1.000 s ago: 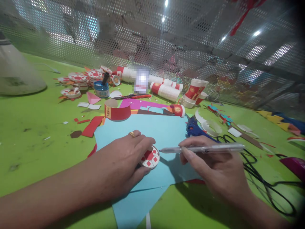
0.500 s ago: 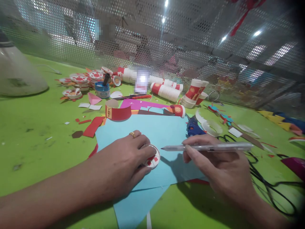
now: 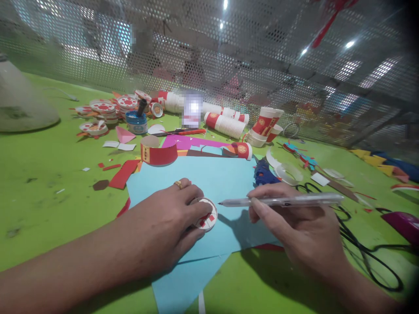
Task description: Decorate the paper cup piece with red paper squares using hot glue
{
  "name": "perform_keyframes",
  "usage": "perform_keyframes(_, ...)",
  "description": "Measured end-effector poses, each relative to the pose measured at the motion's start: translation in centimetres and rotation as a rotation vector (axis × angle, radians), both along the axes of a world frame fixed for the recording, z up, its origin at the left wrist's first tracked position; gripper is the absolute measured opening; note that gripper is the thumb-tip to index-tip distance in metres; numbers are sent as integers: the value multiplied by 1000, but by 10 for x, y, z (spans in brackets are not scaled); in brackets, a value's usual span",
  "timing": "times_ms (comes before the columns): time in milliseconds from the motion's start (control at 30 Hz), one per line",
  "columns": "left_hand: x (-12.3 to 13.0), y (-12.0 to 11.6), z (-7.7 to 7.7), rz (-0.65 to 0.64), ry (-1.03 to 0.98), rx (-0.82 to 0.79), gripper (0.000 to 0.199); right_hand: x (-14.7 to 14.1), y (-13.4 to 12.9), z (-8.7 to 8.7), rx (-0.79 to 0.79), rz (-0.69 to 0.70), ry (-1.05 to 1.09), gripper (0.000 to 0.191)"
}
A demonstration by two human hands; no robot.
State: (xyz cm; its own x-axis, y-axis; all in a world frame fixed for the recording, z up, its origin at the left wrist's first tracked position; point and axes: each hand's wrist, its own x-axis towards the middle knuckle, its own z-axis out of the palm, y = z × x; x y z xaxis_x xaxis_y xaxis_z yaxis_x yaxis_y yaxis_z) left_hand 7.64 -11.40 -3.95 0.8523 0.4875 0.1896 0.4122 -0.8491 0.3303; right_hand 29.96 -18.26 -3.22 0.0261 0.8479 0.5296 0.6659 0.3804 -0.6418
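Observation:
Light blue paper (image 3: 225, 179) lies on the green table. On it, my left hand (image 3: 173, 218) grips a small round white disc (image 3: 208, 220) with red patches, fingers over its left side and top. My right hand (image 3: 294, 222) is closed round a clear pen (image 3: 271, 201), held nearly level with its dark tip pointing left, just right of the disc and not touching it. A curved red paper band (image 3: 160, 155) stands at the paper's back left edge.
A blue glue gun (image 3: 264, 172) and tape ring (image 3: 290, 173) lie behind my right hand, black cables (image 3: 360, 253) to the right. Stacked cups (image 3: 224, 124), a blue jar (image 3: 136, 122), scissors (image 3: 191, 131) and round red-and-white pieces (image 3: 103, 107) sit further back. Red scraps (image 3: 124, 173) lie left.
The whole view has shifted slightly, so things appear a little further left. Both hands keep nearly the same pose, with the disc and the pen still held.

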Motion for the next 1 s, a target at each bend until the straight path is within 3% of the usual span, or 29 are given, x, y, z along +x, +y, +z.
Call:
perform_keyframes(467,-1,-2,1,4,6,5,17,0,1,0,-1,19,12,7)
perform_keyframes(733,-4,-3,-1,97,42,-53,20,4,4,2,20,17,45,8)
perform_keyframes(900,-8,-1,-7,100,-15,7,37,16,17,-3,116,78,-305,22)
perform_keyframes(1000,-8,1,-10,98,-42,37,45,23,27,-11,96,102,-491,29)
